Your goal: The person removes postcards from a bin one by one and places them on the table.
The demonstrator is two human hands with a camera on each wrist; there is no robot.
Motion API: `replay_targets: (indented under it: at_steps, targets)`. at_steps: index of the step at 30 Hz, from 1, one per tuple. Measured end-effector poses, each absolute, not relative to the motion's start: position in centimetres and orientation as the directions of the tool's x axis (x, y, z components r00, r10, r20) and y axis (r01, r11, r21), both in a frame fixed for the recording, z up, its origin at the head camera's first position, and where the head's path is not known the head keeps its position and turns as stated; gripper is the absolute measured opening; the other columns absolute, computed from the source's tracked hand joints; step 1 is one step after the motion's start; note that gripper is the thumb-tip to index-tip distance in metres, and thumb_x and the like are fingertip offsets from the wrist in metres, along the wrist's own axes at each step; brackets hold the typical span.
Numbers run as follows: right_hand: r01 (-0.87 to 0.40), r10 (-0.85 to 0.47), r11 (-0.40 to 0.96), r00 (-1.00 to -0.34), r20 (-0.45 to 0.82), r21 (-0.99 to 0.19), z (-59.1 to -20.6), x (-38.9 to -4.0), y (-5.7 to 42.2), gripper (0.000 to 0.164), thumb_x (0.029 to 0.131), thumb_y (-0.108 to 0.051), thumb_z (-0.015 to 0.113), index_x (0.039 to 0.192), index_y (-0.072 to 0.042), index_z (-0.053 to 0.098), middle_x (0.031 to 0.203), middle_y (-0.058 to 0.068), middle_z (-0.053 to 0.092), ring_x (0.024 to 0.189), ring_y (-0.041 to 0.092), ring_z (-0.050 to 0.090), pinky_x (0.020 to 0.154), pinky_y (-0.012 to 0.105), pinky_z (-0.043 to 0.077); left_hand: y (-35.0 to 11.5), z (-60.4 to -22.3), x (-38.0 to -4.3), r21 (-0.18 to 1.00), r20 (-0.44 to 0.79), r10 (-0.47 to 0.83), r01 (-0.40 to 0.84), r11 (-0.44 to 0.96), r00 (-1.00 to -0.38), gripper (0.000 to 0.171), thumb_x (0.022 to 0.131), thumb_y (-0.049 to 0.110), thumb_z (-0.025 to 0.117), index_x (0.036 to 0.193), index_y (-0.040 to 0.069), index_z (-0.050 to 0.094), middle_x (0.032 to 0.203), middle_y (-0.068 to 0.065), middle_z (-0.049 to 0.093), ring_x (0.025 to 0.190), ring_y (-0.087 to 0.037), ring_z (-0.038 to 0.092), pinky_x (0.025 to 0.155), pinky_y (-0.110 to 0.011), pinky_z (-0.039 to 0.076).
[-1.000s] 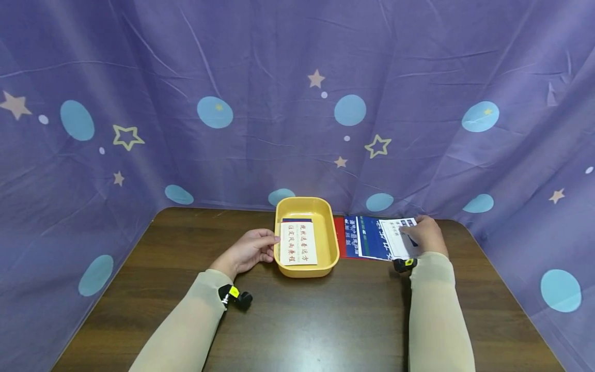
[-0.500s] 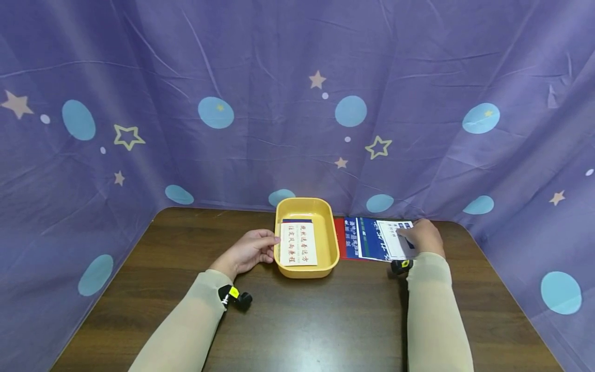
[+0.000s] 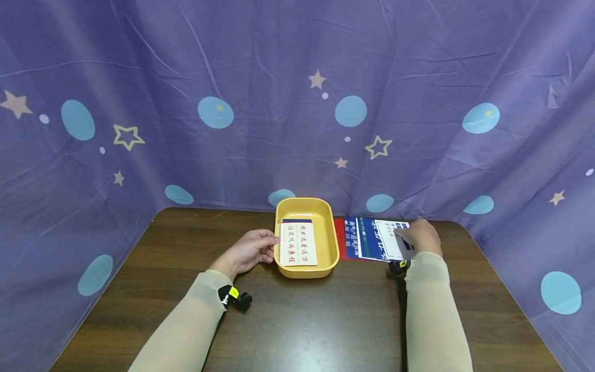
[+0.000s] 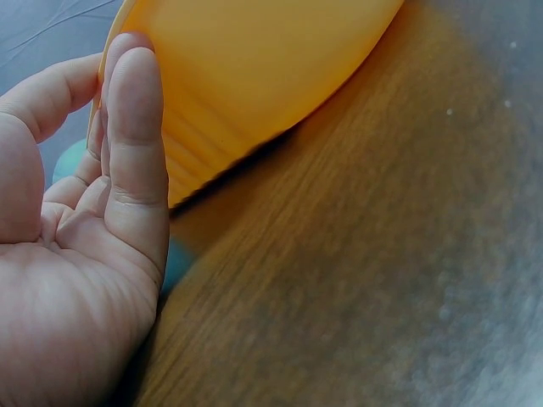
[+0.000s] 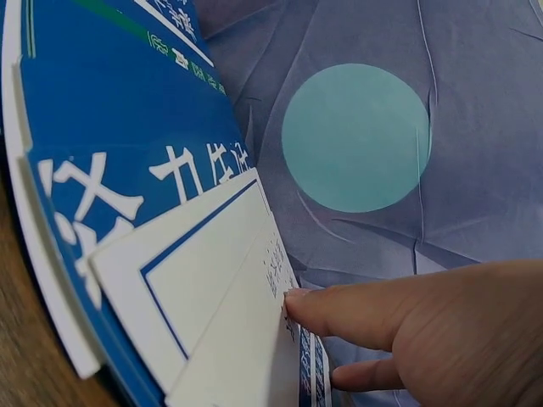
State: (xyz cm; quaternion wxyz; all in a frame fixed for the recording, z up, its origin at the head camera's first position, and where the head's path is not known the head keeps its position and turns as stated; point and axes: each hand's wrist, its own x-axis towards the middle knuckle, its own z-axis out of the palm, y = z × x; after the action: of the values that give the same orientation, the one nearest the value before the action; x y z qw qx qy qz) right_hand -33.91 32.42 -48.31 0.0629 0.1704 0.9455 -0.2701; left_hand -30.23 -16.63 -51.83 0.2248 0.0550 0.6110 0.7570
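In the head view my left hand [image 3: 253,249] grips the left rim of a yellow plastic tray [image 3: 328,249], its thumb over the edge. A white card with red Chinese characters [image 3: 299,244] lies in the tray, a dark blue one [image 3: 297,220] peeking out behind it. At the right, my right hand [image 3: 424,237] pinches white cards with blue print [image 3: 388,243] at their right end. The right wrist view shows the thumb [image 5: 339,314] on top of the white cards [image 5: 204,280]; one finger is at their far edge. These overlap blue cards with white characters [image 5: 119,102].
A red card [image 3: 340,237] shows between the tray and the blue cards [image 3: 369,237]. The brown wooden table [image 3: 297,320] ends at the back against a purple curtain [image 3: 279,144] with stars and blue spots. Both wrists wear small black cameras.
My right hand has moved slightly left, and the white cards have slid left with it over the blue cards. The left hand and the tray have stayed in place.
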Motion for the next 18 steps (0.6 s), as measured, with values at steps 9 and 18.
replay_targets:
  at_steps: [9,18]
  targets:
    - [0.357,0.274,0.797,-0.933,-0.235,-0.488,-47.5,-33.9,32.4,0.065,0.098,-0.046,0.069,0.128,0.012,0.063,0.122,0.033,0.066,0.102,0.041,0.063,0.087,0.055,0.058,-16.6,-51.9,-30.2,0.949,-0.191,0.409,-0.274,-0.154,-0.892,0.008,0.103,0.009,0.068,0.095,0.007,0.065,0.069,-0.001,0.068,0.057,-0.009,0.065,0.052,-0.020,0.061]
    - [0.197,0.181,0.830,-0.980,-0.083,-0.522,-45.0,-34.3,30.9,0.061,0.100,-0.047,0.065,0.127,0.007,0.069,0.134,0.035,0.067,0.119,0.049,0.063,0.108,0.065,0.052,-16.6,-51.9,-30.2,0.950,-0.186,0.406,-0.268,-0.157,-0.895,0.009,0.102,0.009,0.068,0.095,0.006,0.065,0.069,-0.001,0.068,0.058,-0.010,0.065,0.052,-0.020,0.061]
